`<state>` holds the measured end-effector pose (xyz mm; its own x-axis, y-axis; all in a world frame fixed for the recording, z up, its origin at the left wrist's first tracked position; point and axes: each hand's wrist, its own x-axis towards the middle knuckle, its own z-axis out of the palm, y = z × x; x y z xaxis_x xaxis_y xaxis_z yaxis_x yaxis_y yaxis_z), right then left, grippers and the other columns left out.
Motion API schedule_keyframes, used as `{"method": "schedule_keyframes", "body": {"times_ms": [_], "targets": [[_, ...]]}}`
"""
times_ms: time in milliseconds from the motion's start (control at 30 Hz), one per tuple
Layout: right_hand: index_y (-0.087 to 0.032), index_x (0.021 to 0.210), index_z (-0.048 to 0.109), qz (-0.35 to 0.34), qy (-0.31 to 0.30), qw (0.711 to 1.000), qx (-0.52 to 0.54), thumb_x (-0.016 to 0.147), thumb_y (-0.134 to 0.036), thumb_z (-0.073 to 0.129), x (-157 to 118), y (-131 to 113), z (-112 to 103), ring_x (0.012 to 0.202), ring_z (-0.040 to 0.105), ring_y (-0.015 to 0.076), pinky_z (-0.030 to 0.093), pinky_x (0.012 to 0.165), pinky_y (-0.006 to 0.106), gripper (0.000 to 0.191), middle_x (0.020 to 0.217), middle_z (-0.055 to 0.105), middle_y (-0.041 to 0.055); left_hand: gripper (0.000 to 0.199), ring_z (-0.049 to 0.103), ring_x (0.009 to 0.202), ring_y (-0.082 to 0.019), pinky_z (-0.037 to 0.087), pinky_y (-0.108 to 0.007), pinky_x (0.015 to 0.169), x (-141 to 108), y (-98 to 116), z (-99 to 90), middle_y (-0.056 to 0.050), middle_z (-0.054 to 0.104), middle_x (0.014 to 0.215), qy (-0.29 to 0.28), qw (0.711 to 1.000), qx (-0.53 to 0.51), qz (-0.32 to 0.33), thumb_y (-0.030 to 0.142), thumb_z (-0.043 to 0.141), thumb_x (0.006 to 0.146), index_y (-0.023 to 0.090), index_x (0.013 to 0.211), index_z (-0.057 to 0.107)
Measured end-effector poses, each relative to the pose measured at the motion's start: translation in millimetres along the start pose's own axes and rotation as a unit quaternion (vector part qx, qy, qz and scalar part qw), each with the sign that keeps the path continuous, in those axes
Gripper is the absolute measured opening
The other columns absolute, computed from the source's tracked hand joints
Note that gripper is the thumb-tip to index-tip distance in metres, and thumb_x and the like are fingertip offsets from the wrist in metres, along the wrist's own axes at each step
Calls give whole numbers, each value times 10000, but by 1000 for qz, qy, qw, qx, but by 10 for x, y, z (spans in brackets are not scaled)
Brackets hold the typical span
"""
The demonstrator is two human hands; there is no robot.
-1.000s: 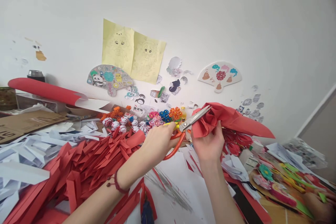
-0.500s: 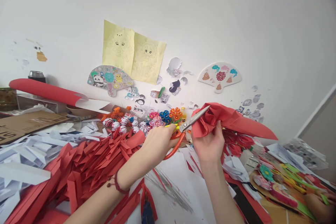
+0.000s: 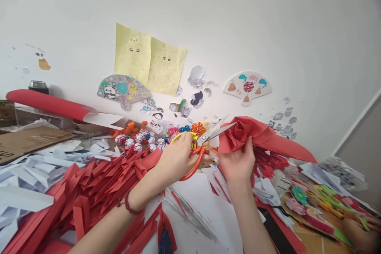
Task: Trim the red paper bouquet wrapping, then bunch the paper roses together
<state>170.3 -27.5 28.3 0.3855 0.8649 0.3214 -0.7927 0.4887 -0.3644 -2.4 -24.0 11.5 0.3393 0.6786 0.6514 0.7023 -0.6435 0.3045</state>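
My left hand [image 3: 180, 154] is closed on a pair of scissors [image 3: 204, 139] with orange and yellow handles. The blades are parted and point right, one tip close to the edge of a crumpled red paper [image 3: 235, 139]. Gathered folds of that paper are gripped in my right hand [image 3: 238, 162], while a long smooth part of it stretches out to the right. Below my hands, thin wires [image 3: 193, 214] lie on a white sheet [image 3: 224, 220].
Red paper strips [image 3: 104, 190] and white paper strips [image 3: 32, 174] pile up at left, behind them a red paper roll [image 3: 53, 105]. Colourful flowers [image 3: 196, 128] stand by the wall. Another person's hand [image 3: 361, 232] is at the lower right.
The scissors have opened and moved slightly left with my left hand, away from the red paper. My right hand keeps its hold on the paper.
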Motion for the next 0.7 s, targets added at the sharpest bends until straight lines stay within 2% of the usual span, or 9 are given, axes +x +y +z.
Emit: {"method": "schedule_keyframes", "body": {"times_ms": [133,233,367,500,700], "targets": [[-241,1133,643,-3,-35,999,-9,913,-389,489,-17,19,22,1094,613,147,502,966,329,306,1144,679,3,298,624,780,-238,331,-288,543,12,58,9,-12,637,916,11,1000,25,-8,536,408,908,240,924,437],[-246,1131,646,0,-36,999,-13,913,-395,484,-31,26,38,1107,608,154,494,978,347,311,1145,677,6,294,640,790,-245,295,-289,519,19,88,20,-20,656,975,17,999,51,-8,526,430,902,244,981,452],[-242,1110,658,14,-20,1000,-10,907,-416,491,-46,21,49,1046,634,150,507,958,344,316,1127,684,9,284,647,783,-241,274,-287,508,11,102,43,-23,667,952,7,998,56,-11,516,419,910,239,961,460],[-236,1029,684,17,-28,999,-3,904,-416,497,-58,15,63,988,652,144,509,957,346,288,1100,692,7,293,642,711,-237,240,-283,491,-9,110,38,2,656,823,3,998,61,-12,527,418,909,237,877,438],[-211,984,690,16,-42,999,2,911,-394,489,-60,16,69,942,660,129,502,971,336,281,1072,699,16,294,649,698,-236,209,-273,483,-14,120,17,6,656,774,-3,998,64,-15,526,431,906,238,849,438]]}}
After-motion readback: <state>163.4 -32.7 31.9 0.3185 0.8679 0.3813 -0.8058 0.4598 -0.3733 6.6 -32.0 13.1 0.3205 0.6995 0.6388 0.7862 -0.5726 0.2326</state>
